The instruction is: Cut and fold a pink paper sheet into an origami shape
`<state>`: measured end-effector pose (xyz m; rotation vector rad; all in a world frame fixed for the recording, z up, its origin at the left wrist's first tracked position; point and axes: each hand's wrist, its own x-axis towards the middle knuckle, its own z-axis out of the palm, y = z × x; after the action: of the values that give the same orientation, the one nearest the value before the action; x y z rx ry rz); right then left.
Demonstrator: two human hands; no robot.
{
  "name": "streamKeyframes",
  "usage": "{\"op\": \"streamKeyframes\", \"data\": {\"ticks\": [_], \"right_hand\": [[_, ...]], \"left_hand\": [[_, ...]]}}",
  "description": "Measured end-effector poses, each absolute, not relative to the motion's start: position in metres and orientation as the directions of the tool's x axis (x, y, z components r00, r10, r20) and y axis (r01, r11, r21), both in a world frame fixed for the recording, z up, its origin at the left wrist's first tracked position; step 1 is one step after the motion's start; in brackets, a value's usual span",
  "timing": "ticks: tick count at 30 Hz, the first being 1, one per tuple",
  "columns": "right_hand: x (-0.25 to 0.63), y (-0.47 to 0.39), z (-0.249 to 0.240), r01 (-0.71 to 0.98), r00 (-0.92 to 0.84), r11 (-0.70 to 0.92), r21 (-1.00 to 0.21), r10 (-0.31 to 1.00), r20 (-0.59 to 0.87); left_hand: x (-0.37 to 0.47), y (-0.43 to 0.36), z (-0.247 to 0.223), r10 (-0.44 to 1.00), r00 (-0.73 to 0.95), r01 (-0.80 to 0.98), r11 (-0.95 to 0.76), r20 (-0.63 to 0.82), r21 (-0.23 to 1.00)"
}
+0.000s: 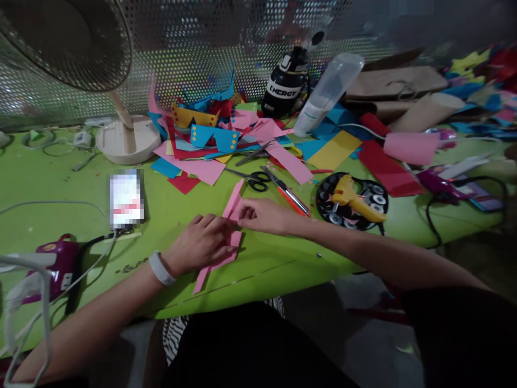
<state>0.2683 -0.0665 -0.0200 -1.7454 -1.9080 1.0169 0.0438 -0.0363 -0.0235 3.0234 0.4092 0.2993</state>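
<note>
a lime-green table (48, 183) fills the view, its near edge running just below the hands. beyond them, at the table's far side, stands a perforated metal screen (194, 48) catching dim glints of light. below the hands, past the edge, grey floor (363, 334) shows.

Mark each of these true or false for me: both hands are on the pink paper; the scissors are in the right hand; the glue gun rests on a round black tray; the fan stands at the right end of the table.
1. Both hands are on the pink paper. True: the left hand presses on the pink paper and the right hand pinches it.
2. The scissors are in the right hand. False: the scissors lie on the green table, beyond the hands.
3. The glue gun rests on a round black tray. True: the yellow glue gun lies on the tray.
4. The fan stands at the right end. False: the fan is at the far left.
</note>
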Motion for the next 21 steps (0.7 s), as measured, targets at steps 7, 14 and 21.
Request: {"op": "streamKeyframes", "data": {"ticks": [7,14,21], "right_hand": [[0.264,-0.046,-0.013,0.544,-0.279,-0.313,-0.778,0.807,-0.520],[0.275,-0.044,-0.004,0.518,-0.256,-0.427,-0.741,0.749,-0.611],[0.293,-0.049,-0.012,0.462,-0.227,-0.455,-0.761,0.769,-0.597]], "left_hand": [[0.046,-0.037,-0.023,0.303,0.947,0.292,-0.950,0.104,0.110],[0.046,-0.036,-0.028,0.315,0.941,0.304,-0.948,0.125,0.099],[0.045,-0.035,-0.025,0.304,0.943,0.282,-0.946,0.136,0.160]]}}
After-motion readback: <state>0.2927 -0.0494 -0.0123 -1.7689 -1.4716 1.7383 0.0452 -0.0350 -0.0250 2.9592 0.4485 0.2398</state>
